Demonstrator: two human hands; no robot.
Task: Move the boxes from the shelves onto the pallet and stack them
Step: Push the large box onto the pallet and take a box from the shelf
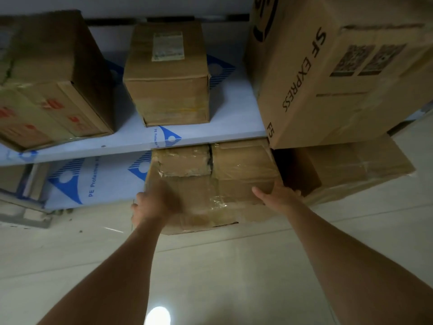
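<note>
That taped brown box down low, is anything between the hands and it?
No. The left hand and right hand already touch the taped brown cardboard box on its two sides. The big SF Express cardboard box sits on the shelf above.
</note>
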